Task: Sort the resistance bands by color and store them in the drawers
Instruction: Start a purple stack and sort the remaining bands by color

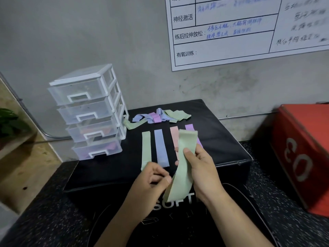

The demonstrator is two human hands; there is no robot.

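you're mid-sort: your right hand (201, 168) grips the green band (185, 157) at its middle and your left hand (151, 180) pinches its lower edge, above the near side of the black box (222, 148). next, likely, lay it on the flat green strip (146, 147) far left in the row — squared up.

Both bare forearms are extended forward from the lower edge of the view and angled toward each other. The left hand (151, 179) is held lower, fingers curled, with the green band (185, 175) pinched near its lower edge. The right hand (201, 168) is held higher, and the band is gripped there with the thumb laid across its front.
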